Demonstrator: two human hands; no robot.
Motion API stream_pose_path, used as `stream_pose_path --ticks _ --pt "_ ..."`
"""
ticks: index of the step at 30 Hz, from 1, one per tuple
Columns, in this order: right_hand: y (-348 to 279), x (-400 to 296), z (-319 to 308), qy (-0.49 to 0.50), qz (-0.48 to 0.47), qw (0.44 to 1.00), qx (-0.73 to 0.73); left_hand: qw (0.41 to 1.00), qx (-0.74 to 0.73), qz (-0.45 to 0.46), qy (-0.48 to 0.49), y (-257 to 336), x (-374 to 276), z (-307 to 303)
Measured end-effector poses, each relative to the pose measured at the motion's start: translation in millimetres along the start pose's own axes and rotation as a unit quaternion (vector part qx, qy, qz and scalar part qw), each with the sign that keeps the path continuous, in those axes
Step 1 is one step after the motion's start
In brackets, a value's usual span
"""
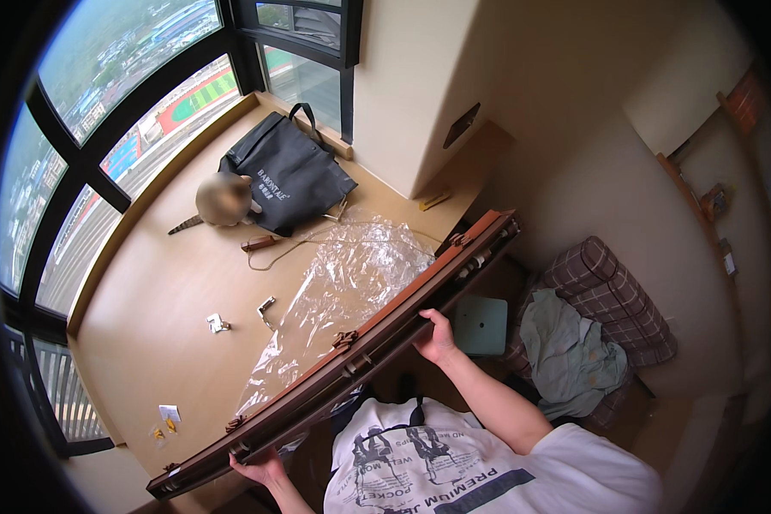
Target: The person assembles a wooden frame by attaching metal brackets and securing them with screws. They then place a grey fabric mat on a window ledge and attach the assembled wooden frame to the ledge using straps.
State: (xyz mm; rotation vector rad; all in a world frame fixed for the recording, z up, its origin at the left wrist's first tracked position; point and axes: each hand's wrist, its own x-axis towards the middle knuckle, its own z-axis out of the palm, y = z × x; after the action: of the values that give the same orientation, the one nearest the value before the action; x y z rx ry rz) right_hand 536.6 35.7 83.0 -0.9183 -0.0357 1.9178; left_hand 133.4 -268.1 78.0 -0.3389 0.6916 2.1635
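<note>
A long brown Venetian blind (321, 379), its slats stacked against the headrail, lies diagonally across the edge of the window ledge. My left hand (261, 466) grips its underside near the lower-left end. Farther up, my right hand (435, 337) holds the near side of the headrail, thumb on its rim. Bunched ladder tapes (345, 340) stick out along the slats. Beyond the blind, crumpled clear plastic film (334, 283) covers part of the ledge. A beaded cord runs over the film, near a brown cord pull (258, 243). Two metal brackets (218, 323) (266, 312) lie left of the film.
A cat (225, 199) sits beside a black bag (289, 173) on the ledge (160, 289). A yellow utility knife (434, 201) lies near the wall. Small packets (159, 434) and a paper slip (169, 413) lie lower left. At right are a plaid seat (623, 302) with cloth and a pale green stool (481, 326).
</note>
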Motion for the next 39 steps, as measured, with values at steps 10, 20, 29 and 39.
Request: stream_pose_path --ticks 10,20,29,39 --pt "32.2 34.6 24.6 0.055 0.106 0.986 -0.117 0.981 -0.033 0.026 0.189 27.8 29.5 -49.2" --pt "-40.8 36.9 106.3 0.061 0.377 0.632 -0.674 0.966 -0.021 0.062 0.251 34.3 43.1 -36.8" --pt "117.1 225.4 260.9 -0.28 -0.294 0.305 -0.861 0.969 -0.004 0.04 0.244 34.8 40.8 -20.1" --pt "173.5 278.3 260.0 -0.199 -0.235 0.311 -0.899 0.967 -0.011 0.041 0.252 37.7 44.6 -16.0"
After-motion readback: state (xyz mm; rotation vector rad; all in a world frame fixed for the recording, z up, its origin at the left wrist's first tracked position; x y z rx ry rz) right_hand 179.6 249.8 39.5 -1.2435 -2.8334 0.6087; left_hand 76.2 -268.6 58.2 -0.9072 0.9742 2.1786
